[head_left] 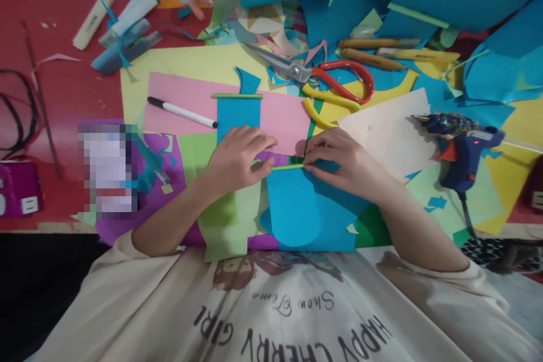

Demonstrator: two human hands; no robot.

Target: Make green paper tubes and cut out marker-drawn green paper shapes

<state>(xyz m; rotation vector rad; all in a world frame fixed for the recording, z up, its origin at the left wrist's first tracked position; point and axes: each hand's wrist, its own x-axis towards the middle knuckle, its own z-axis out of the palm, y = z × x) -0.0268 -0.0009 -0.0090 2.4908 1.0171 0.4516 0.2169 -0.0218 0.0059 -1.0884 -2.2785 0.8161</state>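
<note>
A blue paper piece [294,206] with a rounded lower end lies before me, and a narrow light-green paper strip [288,167] runs along its top edge. My right hand [345,161] pinches the strip's right end between thumb and fingers. At the other end my left hand [241,158] has its thumb tip by the strip, the fingers apart from the thumb and curved above it. Beyond my left hand is a second blue paper piece [238,113] with a green strip [237,96] across its top. Its lower part is hidden by that hand.
Scissors [297,72] with red and yellow handles lie beyond my hands. A blue glue gun [462,158] rests at right, its light red. A black-capped marker [182,112] lies on pink paper [284,124]. A phone [111,169] is at left. Pencils [377,43] and paper scraps lie farther back.
</note>
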